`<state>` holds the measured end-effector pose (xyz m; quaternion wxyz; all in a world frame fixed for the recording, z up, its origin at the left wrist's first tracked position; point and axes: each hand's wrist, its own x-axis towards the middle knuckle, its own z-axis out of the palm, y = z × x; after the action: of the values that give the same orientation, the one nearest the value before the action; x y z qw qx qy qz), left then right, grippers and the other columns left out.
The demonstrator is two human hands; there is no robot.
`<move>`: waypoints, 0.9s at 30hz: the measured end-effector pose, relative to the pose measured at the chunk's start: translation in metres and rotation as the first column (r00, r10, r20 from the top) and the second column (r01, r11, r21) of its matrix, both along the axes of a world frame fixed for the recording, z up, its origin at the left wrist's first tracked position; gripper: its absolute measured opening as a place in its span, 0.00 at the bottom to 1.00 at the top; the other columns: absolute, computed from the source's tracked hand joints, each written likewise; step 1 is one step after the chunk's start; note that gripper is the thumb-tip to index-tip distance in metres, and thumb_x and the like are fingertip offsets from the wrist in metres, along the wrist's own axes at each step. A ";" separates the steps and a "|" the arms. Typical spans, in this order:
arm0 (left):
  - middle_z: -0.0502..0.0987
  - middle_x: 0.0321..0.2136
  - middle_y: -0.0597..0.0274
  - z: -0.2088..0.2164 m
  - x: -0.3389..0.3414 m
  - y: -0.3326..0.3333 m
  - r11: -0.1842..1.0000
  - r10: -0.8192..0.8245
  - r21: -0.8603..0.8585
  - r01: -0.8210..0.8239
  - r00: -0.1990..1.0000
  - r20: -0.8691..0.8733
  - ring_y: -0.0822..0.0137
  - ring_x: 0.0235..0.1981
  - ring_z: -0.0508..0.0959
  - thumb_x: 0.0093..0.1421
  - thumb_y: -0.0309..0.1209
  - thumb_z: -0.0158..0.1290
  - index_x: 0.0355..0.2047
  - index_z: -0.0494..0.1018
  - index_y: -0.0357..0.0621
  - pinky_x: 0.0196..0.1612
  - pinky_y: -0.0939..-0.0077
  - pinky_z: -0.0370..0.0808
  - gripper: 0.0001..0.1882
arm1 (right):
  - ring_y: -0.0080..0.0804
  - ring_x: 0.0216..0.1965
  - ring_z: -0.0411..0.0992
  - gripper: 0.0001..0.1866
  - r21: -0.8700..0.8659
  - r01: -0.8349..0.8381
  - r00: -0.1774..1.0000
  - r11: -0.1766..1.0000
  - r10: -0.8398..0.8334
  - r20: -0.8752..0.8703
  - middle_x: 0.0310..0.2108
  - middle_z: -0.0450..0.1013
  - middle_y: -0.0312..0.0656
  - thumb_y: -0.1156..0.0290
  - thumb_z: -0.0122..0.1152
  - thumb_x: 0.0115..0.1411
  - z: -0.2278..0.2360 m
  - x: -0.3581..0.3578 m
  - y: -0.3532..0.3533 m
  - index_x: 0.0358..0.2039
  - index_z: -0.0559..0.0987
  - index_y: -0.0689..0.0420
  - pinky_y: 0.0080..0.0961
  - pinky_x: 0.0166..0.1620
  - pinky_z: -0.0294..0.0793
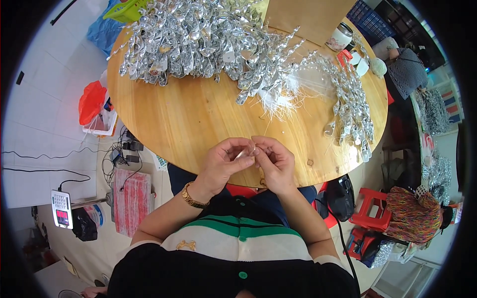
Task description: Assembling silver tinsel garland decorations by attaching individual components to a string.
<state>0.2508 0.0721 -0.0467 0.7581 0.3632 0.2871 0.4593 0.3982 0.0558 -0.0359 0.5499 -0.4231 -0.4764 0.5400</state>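
Over the table's near edge, my left hand and my right hand meet fingertip to fingertip. Between their closed fingers is a small shiny silvery piece, mostly hidden, so its exact kind does not show. A large heap of silver leaf sprays covers the far left and middle of the round wooden table. White thread-like ends fan out from the heap toward me. More silver leaf sprays lie in a strip along the table's right side.
A brown cardboard box and a jar stand at the far edge. A red stool and two other people, one in a striped top, are to the right. Cables and a scale display lie left.
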 end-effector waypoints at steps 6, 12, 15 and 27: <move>0.76 0.31 0.62 -0.002 0.008 -0.006 0.989 0.140 -0.046 -0.141 0.990 -0.020 0.75 0.31 0.72 0.55 0.20 0.52 0.38 0.72 0.36 0.35 0.81 0.70 0.09 | 0.18 0.28 0.68 0.08 0.086 0.001 1.000 0.996 -0.001 -0.002 0.30 0.72 0.38 0.82 0.49 0.58 -0.003 0.001 -0.002 0.39 0.73 0.66 0.13 0.28 0.66; 0.76 0.30 0.62 -0.011 0.007 -0.004 0.974 0.177 0.140 -0.175 0.984 -0.002 0.77 0.29 0.73 0.56 0.22 0.52 0.38 0.71 0.35 0.34 0.84 0.72 0.09 | 0.18 0.27 0.67 0.08 0.082 0.001 1.000 0.997 0.000 -0.013 0.30 0.71 0.39 0.82 0.49 0.58 -0.001 0.001 -0.002 0.38 0.73 0.67 0.13 0.28 0.66; 0.76 0.30 0.62 -0.009 0.004 -0.001 0.973 0.151 0.183 -0.140 0.988 -0.045 0.77 0.28 0.73 0.56 0.22 0.52 0.36 0.71 0.34 0.34 0.85 0.72 0.07 | 0.18 0.27 0.67 0.08 0.060 -0.011 1.000 0.998 0.012 -0.008 0.30 0.71 0.38 0.82 0.49 0.58 0.002 0.001 -0.002 0.38 0.73 0.66 0.13 0.29 0.66; 0.66 0.24 0.58 0.002 -0.045 0.017 0.744 0.471 0.665 0.063 0.656 -0.590 0.67 0.25 0.69 0.57 0.23 0.46 0.29 0.63 0.37 0.30 0.77 0.67 0.03 | 0.26 0.20 0.65 0.05 0.254 -0.212 0.709 0.944 -0.030 0.704 0.21 0.67 0.40 0.80 0.58 0.51 0.034 0.044 0.014 0.30 0.77 0.65 0.20 0.24 0.62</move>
<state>0.2062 0.0888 -0.0445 0.3491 0.7100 0.4327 0.4323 0.4424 0.0698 -0.0021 0.3615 -0.4776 -0.7491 0.2829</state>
